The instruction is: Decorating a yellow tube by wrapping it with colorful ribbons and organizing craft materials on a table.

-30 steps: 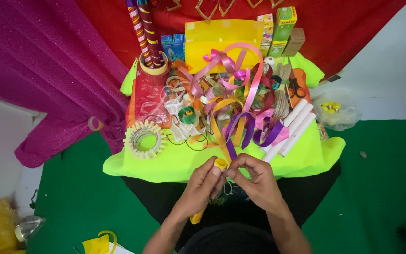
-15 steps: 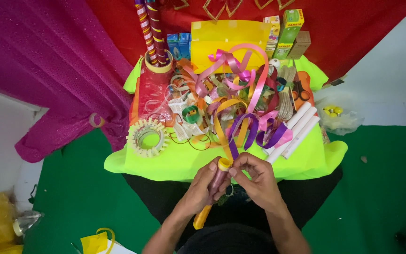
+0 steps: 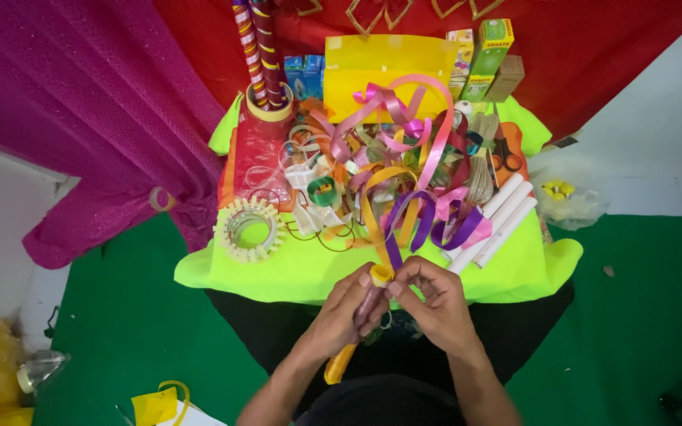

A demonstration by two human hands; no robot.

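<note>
My left hand (image 3: pixel 339 315) and my right hand (image 3: pixel 429 304) meet just in front of a small table draped in neon yellow-green cloth (image 3: pixel 301 268). Between the fingertips they pinch a small rolled loop of yellow ribbon (image 3: pixel 380 274). A yellow strip (image 3: pixel 339 364) hangs down from under my left hand. Just beyond the hands lies a heap of curled ribbons (image 3: pixel 404 181) in pink, purple, orange and yellow.
On the table stand a scalloped tape-like ring (image 3: pixel 248 229), white rolled tubes (image 3: pixel 499 221), striped rolls in a tape ring (image 3: pixel 258 55), a yellow sheet (image 3: pixel 388 63), small boxes (image 3: pixel 487 55) and scissors (image 3: pixel 507 158). Magenta cloth (image 3: pixel 80 118) hangs at left. Green floor (image 3: pixel 641 315) surrounds it.
The hands have stayed together at the table's front edge, working the yellow loop; the view has shifted slightly, and the yellow strip now hangs lower under my left hand.
</note>
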